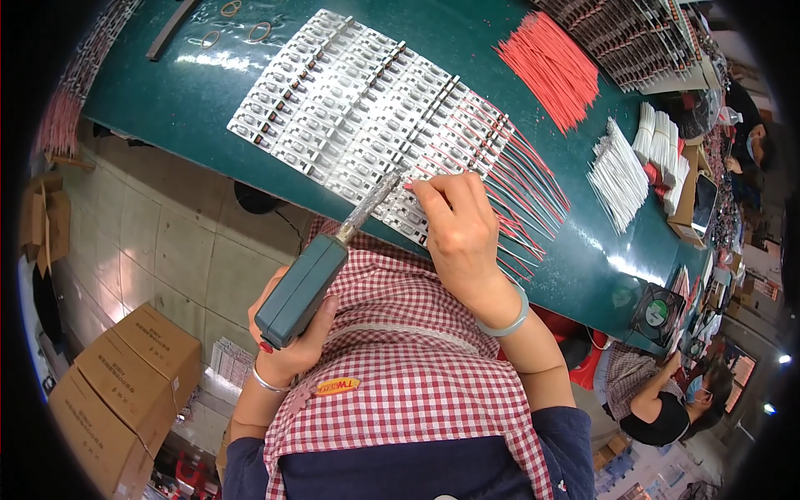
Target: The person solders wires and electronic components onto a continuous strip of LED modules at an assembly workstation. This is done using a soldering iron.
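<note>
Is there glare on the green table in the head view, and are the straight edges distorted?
Head view: bright glare patches lie on the green table, near the rubber bands and the small fan; the table's edge bends from fisheye distortion; the corners are black.

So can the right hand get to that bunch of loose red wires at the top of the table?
Probably yes, with a long stretch. The right hand is down at the near edge on the metal strips, and the loose red wires lie far across the green table. Nothing tall stands in between.
</note>
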Available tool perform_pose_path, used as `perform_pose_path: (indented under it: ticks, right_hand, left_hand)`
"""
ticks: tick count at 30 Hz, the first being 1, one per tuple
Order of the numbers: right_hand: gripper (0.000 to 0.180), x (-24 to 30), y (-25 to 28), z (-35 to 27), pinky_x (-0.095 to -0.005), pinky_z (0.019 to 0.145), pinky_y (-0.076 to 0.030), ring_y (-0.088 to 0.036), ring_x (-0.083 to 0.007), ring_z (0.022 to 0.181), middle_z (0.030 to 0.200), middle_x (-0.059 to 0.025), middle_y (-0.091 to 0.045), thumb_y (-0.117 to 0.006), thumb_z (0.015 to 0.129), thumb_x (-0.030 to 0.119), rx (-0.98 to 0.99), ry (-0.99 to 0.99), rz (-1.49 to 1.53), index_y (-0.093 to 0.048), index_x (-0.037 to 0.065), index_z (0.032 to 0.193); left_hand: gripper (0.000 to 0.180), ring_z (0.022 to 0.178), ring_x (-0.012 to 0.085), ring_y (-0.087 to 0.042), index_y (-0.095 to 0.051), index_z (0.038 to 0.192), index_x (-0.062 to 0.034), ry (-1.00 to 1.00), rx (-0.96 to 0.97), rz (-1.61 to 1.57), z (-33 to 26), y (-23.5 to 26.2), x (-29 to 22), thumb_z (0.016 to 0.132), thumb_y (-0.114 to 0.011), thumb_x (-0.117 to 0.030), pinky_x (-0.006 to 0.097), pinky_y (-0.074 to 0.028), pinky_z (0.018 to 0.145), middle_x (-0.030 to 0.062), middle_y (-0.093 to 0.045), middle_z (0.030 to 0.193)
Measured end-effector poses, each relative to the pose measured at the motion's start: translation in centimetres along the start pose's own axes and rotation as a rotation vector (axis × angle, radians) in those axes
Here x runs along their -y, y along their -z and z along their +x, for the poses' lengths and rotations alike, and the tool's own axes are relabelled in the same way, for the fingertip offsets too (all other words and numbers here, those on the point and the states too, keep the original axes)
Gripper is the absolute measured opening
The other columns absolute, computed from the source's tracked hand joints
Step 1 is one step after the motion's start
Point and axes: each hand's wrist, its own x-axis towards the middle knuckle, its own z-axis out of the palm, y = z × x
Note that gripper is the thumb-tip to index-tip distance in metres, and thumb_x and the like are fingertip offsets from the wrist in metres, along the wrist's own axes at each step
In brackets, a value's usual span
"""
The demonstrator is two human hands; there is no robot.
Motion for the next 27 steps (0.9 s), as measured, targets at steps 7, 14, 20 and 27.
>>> perform_pose_path:
  ticks: [7, 14, 20, 27]
  right_hand:
    - [0.029, 0.1, 0.0, -0.2, -0.0355, 0.066, -0.05, -0.059, -0.0262, 0.079, 0.087, -0.0097, -0.062, -0.07, 0.071, -0.01, -0.074, 0.028, 0.006, -0.071, -0.001, 0.099]
    - [0.03, 0.4, -0.4, -0.9, -0.0352, 0.065, -0.049, -0.059, -0.0253, 0.078, 0.087, -0.0097, -0.062, -0.072, 0.071, -0.01, -0.055, -0.007, 0.069, -0.071, -0.001, 0.099]
    - [0.029, 0.5, -0.3, -0.8, -0.0361, 0.065, -0.049, -0.058, -0.0255, 0.077, 0.088, -0.0099, -0.062, -0.072, 0.072, -0.01, -0.043, -0.003, 0.063, -0.071, -0.001, 0.1]
    - [0.024, 0.5, -0.6, -1.0, -0.0365, 0.069, -0.048, -0.056, -0.0261, 0.082, 0.09, -0.0101, -0.058, -0.068, 0.078, 0.0, -0.014, 0.031, 0.006, -0.069, -0.003, 0.101]
  left_hand:
    - [0.024, 0.08, 0.0278, -0.069, -0.07, 0.099, 0.0062, 0.011, -0.016, -0.016, -0.4, 0.0, 0.1, 0.078, -0.079, 0.001, 0.033, -0.056, 0.072, 0.0166, -0.069, 0.094]
    - [0.024, 0.081, 0.0291, -0.07, -0.07, 0.099, 0.0074, -0.052, -0.002, 0.01, -0.2, 0.2, -0.2, 0.077, -0.078, 0.002, 0.034, -0.056, 0.072, 0.0167, -0.07, 0.092]
    - [0.023, 0.08, 0.0293, -0.069, -0.07, 0.098, 0.0079, -0.025, 0.019, 0.031, -0.1, 0.3, -0.7, 0.077, -0.077, 0.004, 0.034, -0.056, 0.071, 0.0166, -0.069, 0.092]
    - [0.024, 0.08, 0.029, -0.069, -0.069, 0.099, 0.0075, -0.053, 0.035, 0.05, 0.1, 0.3, -0.9, 0.077, -0.077, 0.004, 0.034, -0.055, 0.071, 0.0162, -0.069, 0.092]
